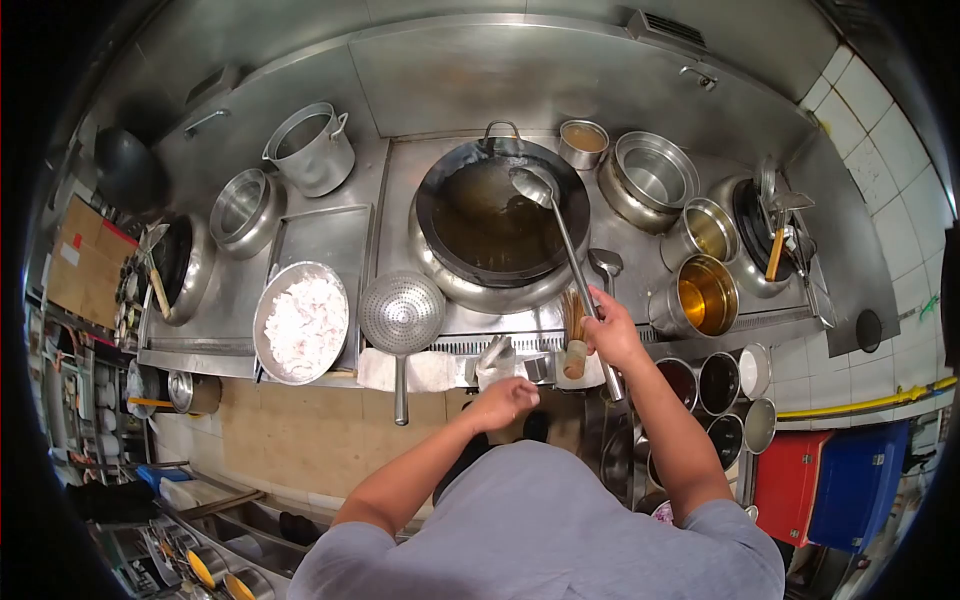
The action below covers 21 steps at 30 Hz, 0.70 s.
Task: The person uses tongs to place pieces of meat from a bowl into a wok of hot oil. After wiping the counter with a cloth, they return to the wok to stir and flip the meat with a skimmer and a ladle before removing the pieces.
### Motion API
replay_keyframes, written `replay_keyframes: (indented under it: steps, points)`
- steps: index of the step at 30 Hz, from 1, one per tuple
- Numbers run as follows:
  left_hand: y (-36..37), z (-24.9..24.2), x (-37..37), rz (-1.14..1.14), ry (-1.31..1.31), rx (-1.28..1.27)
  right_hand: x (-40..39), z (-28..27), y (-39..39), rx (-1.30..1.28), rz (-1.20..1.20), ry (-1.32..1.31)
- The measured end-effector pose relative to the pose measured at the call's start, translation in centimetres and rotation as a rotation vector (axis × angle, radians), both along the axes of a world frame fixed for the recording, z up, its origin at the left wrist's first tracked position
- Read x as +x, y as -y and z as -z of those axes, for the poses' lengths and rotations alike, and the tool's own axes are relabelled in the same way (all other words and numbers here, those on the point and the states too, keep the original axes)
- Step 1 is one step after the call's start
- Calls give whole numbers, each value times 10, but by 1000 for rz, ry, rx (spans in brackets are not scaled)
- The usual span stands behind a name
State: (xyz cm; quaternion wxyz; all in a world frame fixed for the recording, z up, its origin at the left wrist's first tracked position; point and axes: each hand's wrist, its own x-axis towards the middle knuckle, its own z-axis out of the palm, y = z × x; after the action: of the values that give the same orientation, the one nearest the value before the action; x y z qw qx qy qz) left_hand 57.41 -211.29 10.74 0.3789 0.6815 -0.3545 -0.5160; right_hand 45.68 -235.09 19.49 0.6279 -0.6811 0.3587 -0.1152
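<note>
My right hand [614, 335] is closed round the handle of a long steel ladle [569, 245]. The ladle's bowl lies over the far right part of a black wok [500, 262], which holds dark, oily liquid. My left hand [502, 403] hovers in front of the stove's edge, its fingers loosely bent and nothing visible in them. Just beyond it is a folded cloth [495, 368]. A bamboo brush [575, 345] stands beside my right hand. Left of the wok rests a perforated strainer [402, 312], with its handle over the front edge. A pan of white pieces [302, 325] sits farther left.
Metal pots [705, 295] with amber liquid stand right of the wok. A small pot [583, 143] and a wide pot [655, 172] are behind them. At the back left is a tall pot [312, 150]. Several containers [720, 383] line the lower right, near a red bin [790, 485].
</note>
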Motion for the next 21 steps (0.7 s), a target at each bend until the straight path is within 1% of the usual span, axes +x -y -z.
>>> replay_keyframes:
  steps: [1, 3, 4, 6, 7, 9, 10, 11, 12, 13, 14, 15, 16, 18, 19, 20, 21]
  points:
    - [-4, 11, -5, -2, -5, -3, 3, -3, 1, -3, -2, -5]
    - [-3, 44, -15, 212, 14, 99, 8, -8, 6, 179, 16, 32]
    - [0, 54, -20, 212, 11, 96, 9, -11, 8, 177, 16, 29]
    - [10, 76, -32, 330, 111, 148, 11, -18, 12, 444, 61, 117]
    - [16, 94, -40, 333, 110, 146, 11, -19, 15, 442, 64, 116]
    - [28, 134, -59, 418, 298, 123, 11, -22, 21, 718, 106, 202]
    - [37, 147, -68, 471, 350, 128, 12, -25, 23, 716, 111, 201]
    - [48, 159, -77, 475, 348, 126, 11, -27, 25, 834, 150, 242]
    - [58, 170, -87, 567, 394, 197, 11, -28, 27, 953, 191, 283]
    - [66, 175, -93, 658, 442, 268, 10, -27, 32, 953, 196, 283]
    - [72, 179, -99, 664, 441, 267, 8, -25, 38, 1127, 174, 373]
    - [78, 182, -104, 625, 436, 286, 7, -27, 42, 1300, 151, 465]
    - [83, 185, -109, 586, 431, 304, 5, -30, 46, 1298, 157, 468]
    - [94, 197, -122, 595, 471, 300, -1, -41, 52, 1526, 118, 615]
    - [100, 201, -126, 597, 511, 297, -4, -49, 54, 1523, 129, 620]
    - [106, 205, -129, 608, 509, 294, -8, -57, 55, 1575, 140, 671]
    - [113, 203, -131, 666, 504, 304, -13, -64, 57, 1626, 151, 721]
